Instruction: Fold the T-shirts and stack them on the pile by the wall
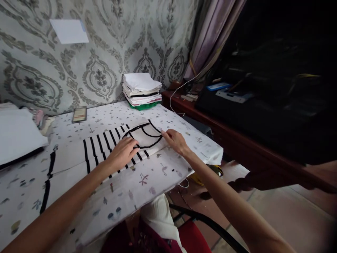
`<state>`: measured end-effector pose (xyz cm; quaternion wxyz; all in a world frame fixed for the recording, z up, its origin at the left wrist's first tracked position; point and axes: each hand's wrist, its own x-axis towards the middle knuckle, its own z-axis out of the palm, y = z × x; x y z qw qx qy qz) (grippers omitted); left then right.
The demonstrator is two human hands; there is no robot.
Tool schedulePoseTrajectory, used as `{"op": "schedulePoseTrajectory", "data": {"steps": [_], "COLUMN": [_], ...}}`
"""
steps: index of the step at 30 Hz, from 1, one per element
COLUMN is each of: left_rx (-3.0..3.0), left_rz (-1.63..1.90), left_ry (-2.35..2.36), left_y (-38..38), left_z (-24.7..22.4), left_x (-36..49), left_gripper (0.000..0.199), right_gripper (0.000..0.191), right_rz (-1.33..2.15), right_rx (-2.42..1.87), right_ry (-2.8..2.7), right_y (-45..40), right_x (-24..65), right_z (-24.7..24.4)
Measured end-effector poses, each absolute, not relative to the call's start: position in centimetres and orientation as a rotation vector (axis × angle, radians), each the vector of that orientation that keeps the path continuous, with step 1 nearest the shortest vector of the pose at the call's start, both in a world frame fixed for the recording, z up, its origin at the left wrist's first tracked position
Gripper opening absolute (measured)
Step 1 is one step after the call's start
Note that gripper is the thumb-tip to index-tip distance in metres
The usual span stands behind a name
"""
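Note:
A white shirt (71, 153) with black stripes and black trim lies spread lengthwise on the table, its neckline toward the right. My left hand (123, 151) rests on the striped part beside the neckline, its fingers stretched over the fabric and the thumb a little apart. At the shirt's right end, my right hand (175, 141) pinches the edge of the fabric by the black neck trim between thumb and fingers. Part of the striped front is hidden beneath my left hand and forearm.
A stack of folded clothes (142, 89) stands against the wall at the back. White fabric (19, 135) is piled at the left, and a small blurred box (79, 115) sits near the wall. A dark wooden table (223, 135) is to the right; a red chair (195, 237) is below.

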<state>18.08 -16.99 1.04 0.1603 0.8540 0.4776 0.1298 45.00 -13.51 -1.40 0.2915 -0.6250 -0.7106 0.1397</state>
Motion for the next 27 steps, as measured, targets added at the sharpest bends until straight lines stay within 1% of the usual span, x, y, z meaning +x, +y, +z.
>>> {"op": "schedulePoseTrajectory", "data": {"steps": [2,4,7,9,13,16,18,21,24,27], "left_rx": [2.462,2.471,2.461,2.448,2.399,2.403,2.425,2.453,2.501,2.553], "left_rz": [0.362,0.421,0.579,0.689,0.856,0.894,0.886,0.852,0.806,0.748], "left_ry": [1.376,1.367,1.334,1.318,1.332,1.366,1.384,1.397,1.386,1.368], "left_y": [-16.3,-15.9,-15.6,-15.4,-15.2,-15.3,-15.4,-15.5,-15.8,-16.0], "left_z": [0.2,-0.6,-1.6,-2.0,-2.5,-2.7,-2.7,-2.5,-2.3,-2.2], "left_x": [18.9,19.2,19.0,18.9,19.0,19.2,19.2,19.2,19.4,19.8], "left_gripper": [0.022,0.019,0.021,0.022,0.023,0.021,0.019,0.017,0.019,0.022], "right_gripper": [0.045,0.037,0.024,0.021,0.020,0.019,0.019,0.019,0.020,0.026], "right_rz": [0.378,0.383,0.415,0.456,0.434,0.347,0.271,0.148,0.040,0.012], "right_rx": [-1.628,-1.559,-1.423,-1.403,-1.531,-1.683,-1.763,-1.774,-1.758,-1.783], "right_ry": [-1.907,-1.924,-1.920,-1.882,-1.863,-1.944,-2.014,-2.126,-2.200,-2.182], "right_y": [-14.0,-14.2,-14.2,-14.1,-13.8,-13.7,-13.5,-13.4,-13.2,-12.9], "right_x": [45.1,45.3,45.8,46.0,46.0,45.7,45.4,45.1,45.0,45.3], "right_z": [-1.8,-2.1,-2.4,-2.4,-2.3,-2.1,-1.9,-1.5,-1.4,-1.8]}}
